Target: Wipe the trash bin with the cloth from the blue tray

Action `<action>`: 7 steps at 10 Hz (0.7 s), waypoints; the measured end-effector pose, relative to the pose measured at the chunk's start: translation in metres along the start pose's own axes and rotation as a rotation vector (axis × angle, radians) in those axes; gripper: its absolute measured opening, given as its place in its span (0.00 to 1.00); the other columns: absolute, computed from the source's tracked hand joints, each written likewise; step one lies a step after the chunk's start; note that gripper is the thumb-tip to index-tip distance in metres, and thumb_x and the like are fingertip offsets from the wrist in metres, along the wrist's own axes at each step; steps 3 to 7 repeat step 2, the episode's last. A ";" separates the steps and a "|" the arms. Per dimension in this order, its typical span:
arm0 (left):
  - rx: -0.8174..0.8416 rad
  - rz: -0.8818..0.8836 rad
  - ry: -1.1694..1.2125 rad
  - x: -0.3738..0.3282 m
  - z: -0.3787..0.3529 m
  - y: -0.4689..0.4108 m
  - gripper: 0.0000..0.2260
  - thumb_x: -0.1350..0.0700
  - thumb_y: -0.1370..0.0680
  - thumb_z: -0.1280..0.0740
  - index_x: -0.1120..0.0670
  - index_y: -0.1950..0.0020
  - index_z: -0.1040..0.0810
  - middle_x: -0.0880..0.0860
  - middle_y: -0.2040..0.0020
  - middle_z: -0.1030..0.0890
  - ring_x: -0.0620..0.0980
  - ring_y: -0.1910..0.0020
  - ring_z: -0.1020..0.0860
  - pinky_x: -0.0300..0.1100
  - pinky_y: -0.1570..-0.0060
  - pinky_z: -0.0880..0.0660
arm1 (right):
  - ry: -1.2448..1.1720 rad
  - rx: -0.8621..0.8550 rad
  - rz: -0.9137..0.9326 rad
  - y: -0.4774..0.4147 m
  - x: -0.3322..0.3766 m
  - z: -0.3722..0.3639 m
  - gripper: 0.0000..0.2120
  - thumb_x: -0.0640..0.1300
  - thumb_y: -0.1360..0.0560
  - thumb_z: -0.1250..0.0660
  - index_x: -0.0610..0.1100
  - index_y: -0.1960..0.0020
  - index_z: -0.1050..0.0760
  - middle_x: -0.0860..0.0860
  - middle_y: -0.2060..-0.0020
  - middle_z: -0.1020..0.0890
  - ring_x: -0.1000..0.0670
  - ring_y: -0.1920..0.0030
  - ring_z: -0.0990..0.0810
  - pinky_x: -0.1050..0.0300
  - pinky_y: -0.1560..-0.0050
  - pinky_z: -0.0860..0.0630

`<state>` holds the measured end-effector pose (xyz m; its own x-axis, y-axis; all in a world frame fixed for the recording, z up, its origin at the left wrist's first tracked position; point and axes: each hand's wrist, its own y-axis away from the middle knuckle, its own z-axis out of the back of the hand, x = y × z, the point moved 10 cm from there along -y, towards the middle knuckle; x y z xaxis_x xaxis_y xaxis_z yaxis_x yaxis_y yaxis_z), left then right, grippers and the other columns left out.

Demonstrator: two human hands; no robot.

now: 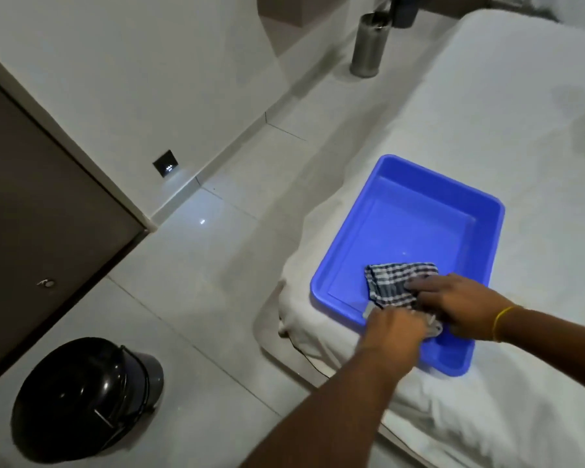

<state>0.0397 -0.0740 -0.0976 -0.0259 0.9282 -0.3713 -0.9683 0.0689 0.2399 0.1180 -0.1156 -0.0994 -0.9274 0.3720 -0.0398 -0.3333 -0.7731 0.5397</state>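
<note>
A blue tray [348, 238] sits on the corner of a white-sheeted bed. A checked grey and white cloth [394, 282] lies folded in the tray's near end. My right hand [460, 298] rests on the cloth from the right, fingers closed on its edge. My left hand [395, 329] grips the cloth's near corner over the tray's front rim. The black round trash bin [81, 396] with a domed lid and wire handle stands on the floor at the lower left, well away from both hands.
The bed [487, 123] fills the right side. Pale floor tiles [196, 285] lie between bed and bin. A brown door [44, 211] stands at the left. A metal cylinder [368, 45] stands on the floor at the far end by the wall.
</note>
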 end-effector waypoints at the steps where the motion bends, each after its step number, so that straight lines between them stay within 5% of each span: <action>1: 0.054 0.029 -0.049 0.002 -0.003 0.006 0.11 0.56 0.14 0.35 0.57 0.34 0.22 0.60 0.39 0.14 0.64 0.37 0.17 0.56 0.37 0.24 | -0.113 0.137 0.000 0.009 0.012 -0.009 0.27 0.49 0.31 0.39 0.52 0.33 0.18 0.55 0.13 0.38 0.48 0.18 0.30 0.55 0.26 0.29; 2: -0.068 0.115 -0.083 0.021 0.033 0.016 0.21 0.55 0.14 0.37 0.56 0.21 0.31 0.59 0.24 0.24 0.61 0.23 0.27 0.60 0.26 0.31 | -0.054 0.033 0.042 0.002 0.027 0.023 0.37 0.55 0.30 0.43 0.56 0.21 0.28 0.55 0.13 0.39 0.48 0.15 0.35 0.49 0.23 0.33; 7: -0.068 0.115 -0.083 0.021 0.033 0.016 0.21 0.55 0.14 0.37 0.56 0.21 0.31 0.59 0.24 0.24 0.61 0.23 0.27 0.60 0.26 0.31 | -0.054 0.033 0.042 0.002 0.027 0.023 0.37 0.55 0.30 0.43 0.56 0.21 0.28 0.55 0.13 0.39 0.48 0.15 0.35 0.49 0.23 0.33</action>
